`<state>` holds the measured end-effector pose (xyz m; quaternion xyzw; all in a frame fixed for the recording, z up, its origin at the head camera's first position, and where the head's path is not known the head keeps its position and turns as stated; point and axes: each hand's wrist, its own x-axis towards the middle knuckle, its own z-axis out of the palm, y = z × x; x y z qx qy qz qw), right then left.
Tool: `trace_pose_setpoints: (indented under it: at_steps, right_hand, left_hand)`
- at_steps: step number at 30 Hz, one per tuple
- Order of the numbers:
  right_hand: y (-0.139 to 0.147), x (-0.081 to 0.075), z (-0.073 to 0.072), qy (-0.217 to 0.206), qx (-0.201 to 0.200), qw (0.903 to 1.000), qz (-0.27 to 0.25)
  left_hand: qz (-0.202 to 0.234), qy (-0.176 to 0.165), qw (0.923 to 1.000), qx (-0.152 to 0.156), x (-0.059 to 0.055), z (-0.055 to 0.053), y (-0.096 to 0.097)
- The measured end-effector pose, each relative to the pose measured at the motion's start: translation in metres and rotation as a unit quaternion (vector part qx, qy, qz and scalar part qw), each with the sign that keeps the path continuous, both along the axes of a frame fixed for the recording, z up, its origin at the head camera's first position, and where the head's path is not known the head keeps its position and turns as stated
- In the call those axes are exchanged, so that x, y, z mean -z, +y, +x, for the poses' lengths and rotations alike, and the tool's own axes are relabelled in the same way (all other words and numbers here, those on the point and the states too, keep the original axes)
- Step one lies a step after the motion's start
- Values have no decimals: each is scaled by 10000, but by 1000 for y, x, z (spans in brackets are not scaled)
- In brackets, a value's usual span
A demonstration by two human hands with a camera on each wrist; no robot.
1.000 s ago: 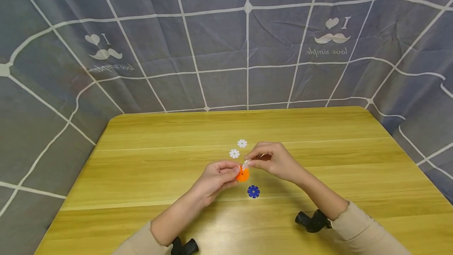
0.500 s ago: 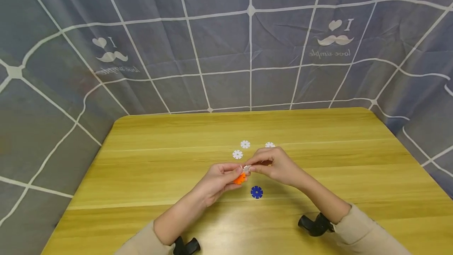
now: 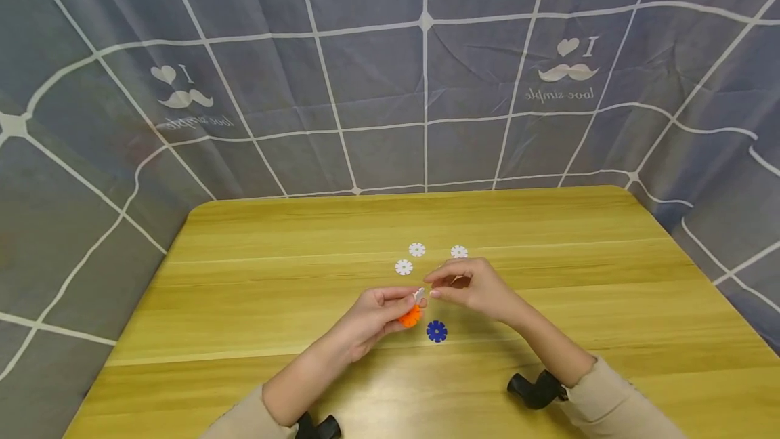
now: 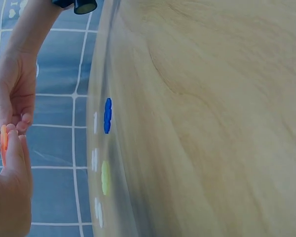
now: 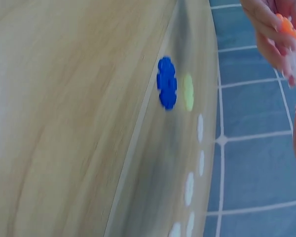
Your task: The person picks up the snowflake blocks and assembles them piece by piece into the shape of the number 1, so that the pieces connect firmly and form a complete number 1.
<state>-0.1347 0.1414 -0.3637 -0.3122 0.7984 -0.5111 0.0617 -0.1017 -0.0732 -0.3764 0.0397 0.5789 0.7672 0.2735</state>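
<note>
- While the left hand (image 3: 374, 320) pinches the orange disc (image 3: 411, 318) between thumb and fingers, the white disc (image 3: 419, 296) meets its far edge; whether the two are slotted together is too small to tell.
- Both discs are between the hands, raised off the table (image 3: 274, 330); the left has hold of them, and the right hand (image 3: 472, 284) is just beside the white disc, on its right, apart from it.
- Though neither has a long axis, the left wrist view shows the orange disc nearly edge-on, the white one sticking out sideways from it.
- The left forearm reaches in from the near left, thumb on top.
- The right hand grips nothing that shows: its fingers bend loosely, thumb and forefinger parted.
- The blue disc (image 3: 437, 331) lies flat below the hands; three other white discs (image 3: 417, 249) lie beyond.
</note>
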Motion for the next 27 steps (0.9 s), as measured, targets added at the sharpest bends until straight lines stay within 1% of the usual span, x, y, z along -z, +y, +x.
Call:
trace_pose_setpoints:
  at_steps: [6,14,19,24,27]
  right_hand:
    - [21,6,-9,-252,522,9980,256]
    - [51,13,-20,-487,1061,9910,658]
    - [64,21,-26,-599,1202,9865,939]
    - [71,32,-33,-822,1244,9830,1071]
    - [73,38,-36,-864,1216,9819,1164]
  left_hand:
    - [-43,-123,9999,-84,1,-1,-2]
    - [-84,-115,9997,-173,2,-1,-5]
    - [-47,-85,9998,-193,2,-2,-6]
    - [-57,-66,9998,-196,3,-2,-6]
    - [-44,-62,9998,-189,4,-2,-6]
